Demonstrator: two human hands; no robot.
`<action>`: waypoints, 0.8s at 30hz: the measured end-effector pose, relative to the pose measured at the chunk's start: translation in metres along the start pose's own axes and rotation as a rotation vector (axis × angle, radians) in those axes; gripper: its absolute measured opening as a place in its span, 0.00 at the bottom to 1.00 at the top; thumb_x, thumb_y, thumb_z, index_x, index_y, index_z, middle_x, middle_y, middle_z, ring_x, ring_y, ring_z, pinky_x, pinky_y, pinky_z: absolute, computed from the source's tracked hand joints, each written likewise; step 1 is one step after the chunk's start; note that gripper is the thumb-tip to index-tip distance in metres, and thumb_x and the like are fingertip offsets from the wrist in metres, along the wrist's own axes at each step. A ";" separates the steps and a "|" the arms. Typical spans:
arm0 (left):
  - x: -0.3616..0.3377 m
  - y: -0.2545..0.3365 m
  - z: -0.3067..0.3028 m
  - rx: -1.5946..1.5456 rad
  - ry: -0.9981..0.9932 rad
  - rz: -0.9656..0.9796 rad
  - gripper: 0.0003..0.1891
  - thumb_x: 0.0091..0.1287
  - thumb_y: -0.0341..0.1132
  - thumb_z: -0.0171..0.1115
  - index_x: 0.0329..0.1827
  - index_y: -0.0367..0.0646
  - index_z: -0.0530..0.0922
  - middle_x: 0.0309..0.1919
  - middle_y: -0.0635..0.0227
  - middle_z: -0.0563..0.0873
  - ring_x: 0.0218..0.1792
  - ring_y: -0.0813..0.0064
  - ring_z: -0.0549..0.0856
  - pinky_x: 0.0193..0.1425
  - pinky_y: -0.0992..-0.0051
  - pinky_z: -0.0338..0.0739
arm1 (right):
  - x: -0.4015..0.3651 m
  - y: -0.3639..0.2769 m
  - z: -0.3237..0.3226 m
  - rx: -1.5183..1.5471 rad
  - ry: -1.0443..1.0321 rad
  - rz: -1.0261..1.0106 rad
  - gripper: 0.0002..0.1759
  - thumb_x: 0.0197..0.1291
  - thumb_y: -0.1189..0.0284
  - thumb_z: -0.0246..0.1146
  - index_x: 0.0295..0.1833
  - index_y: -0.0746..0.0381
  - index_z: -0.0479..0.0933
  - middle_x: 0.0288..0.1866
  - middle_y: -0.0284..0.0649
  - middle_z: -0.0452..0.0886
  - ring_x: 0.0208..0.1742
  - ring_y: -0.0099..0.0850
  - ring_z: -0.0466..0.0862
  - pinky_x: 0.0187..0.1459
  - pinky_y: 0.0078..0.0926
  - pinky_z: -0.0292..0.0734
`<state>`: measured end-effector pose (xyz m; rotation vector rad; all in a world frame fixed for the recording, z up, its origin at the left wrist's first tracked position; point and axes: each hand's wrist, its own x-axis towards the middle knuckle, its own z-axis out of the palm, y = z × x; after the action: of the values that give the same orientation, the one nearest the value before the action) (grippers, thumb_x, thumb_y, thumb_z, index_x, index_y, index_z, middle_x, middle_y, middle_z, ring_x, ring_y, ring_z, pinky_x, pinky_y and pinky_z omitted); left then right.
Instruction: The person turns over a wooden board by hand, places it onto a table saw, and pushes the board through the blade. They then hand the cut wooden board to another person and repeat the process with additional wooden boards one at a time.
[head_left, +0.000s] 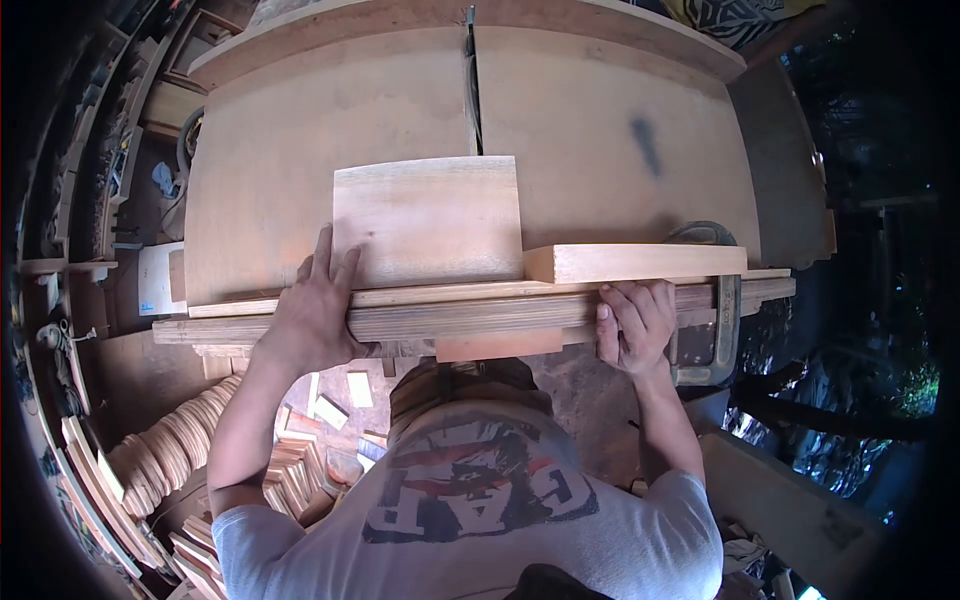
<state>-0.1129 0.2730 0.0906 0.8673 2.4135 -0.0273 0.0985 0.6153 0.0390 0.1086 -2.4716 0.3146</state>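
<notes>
A rectangular wooden board (430,220) lies flat on the plywood panel, its near edge along a layered wooden rail (450,318). My left hand (312,312) rests over the rail with fingers stretched out and apart, the fingertips touching the board's left edge. My right hand (638,322) is closed over the rail's front side, fingers curled, just below a pale wooden block (640,263). That block sits right of the board, close to its lower right corner. A metal C-clamp (728,325) grips the rail at the block's right end.
A dark slot (474,100) with a thin metal piece runs down the plywood panel (610,130), towards the board. A curved wooden rail (350,38) crosses the far side. Stacked round wooden pieces (170,450) and offcuts (300,465) lie low on the left; shelves line the left wall.
</notes>
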 end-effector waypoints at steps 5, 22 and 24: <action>0.007 -0.018 0.016 -0.108 0.041 0.178 0.55 0.42 0.38 0.85 0.80 0.44 0.71 0.81 0.37 0.66 0.68 0.39 0.82 0.75 0.56 0.78 | -0.006 0.003 0.013 0.038 0.100 0.047 0.02 0.63 0.75 0.68 0.38 0.61 0.85 0.31 0.38 0.83 0.30 0.38 0.80 0.34 0.37 0.74; 0.006 -0.009 -0.004 -0.228 -0.103 0.192 0.40 0.44 0.30 0.79 0.68 0.44 0.82 0.55 0.44 0.89 0.56 0.46 0.89 0.65 0.58 0.83 | -0.008 0.006 0.028 -0.029 0.225 0.011 0.03 0.58 0.76 0.66 0.32 0.63 0.83 0.24 0.39 0.76 0.24 0.39 0.74 0.27 0.36 0.68; 0.007 -0.010 -0.002 -0.269 -0.086 0.193 0.39 0.42 0.30 0.79 0.66 0.44 0.83 0.52 0.44 0.90 0.54 0.44 0.89 0.64 0.57 0.83 | -0.011 0.006 0.029 -0.017 0.205 0.036 0.03 0.58 0.76 0.66 0.32 0.63 0.83 0.24 0.39 0.76 0.24 0.39 0.74 0.27 0.36 0.69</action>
<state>-0.1246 0.2696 0.0867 0.9457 2.1804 0.3199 0.0895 0.6143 0.0089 0.0240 -2.2744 0.3045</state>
